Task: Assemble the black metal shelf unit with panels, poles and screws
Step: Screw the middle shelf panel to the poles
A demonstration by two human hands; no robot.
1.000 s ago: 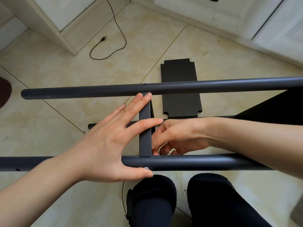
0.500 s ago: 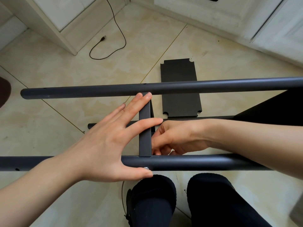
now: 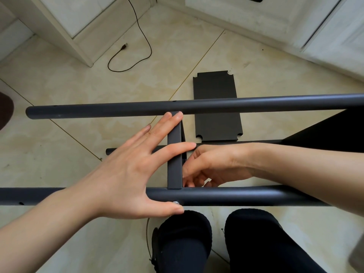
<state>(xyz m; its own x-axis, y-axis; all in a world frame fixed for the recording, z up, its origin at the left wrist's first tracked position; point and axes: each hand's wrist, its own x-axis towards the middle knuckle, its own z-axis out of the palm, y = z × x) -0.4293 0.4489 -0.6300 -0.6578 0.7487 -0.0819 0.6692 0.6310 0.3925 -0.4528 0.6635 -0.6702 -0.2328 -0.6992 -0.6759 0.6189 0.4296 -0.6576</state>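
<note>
The left hand (image 3: 126, 174) lies flat with fingers spread on the short crossbar (image 3: 174, 166), thumb by a screw (image 3: 175, 202). The right hand (image 3: 212, 164) curls behind it; what it holds is hidden. Two long poles (image 3: 256, 104) run left to right across the middle. A loose panel (image 3: 215, 91) lies on the floor (image 3: 59, 85) above.

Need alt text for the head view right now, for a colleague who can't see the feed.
Seen from above, a left hand lies spread against a short crossbar joining two long black poles, near and far, thumb beside a screw in the near one. The right hand curls behind the crossbar, fingertips hidden. A loose panel and cable lie on the tiled floor.
</note>
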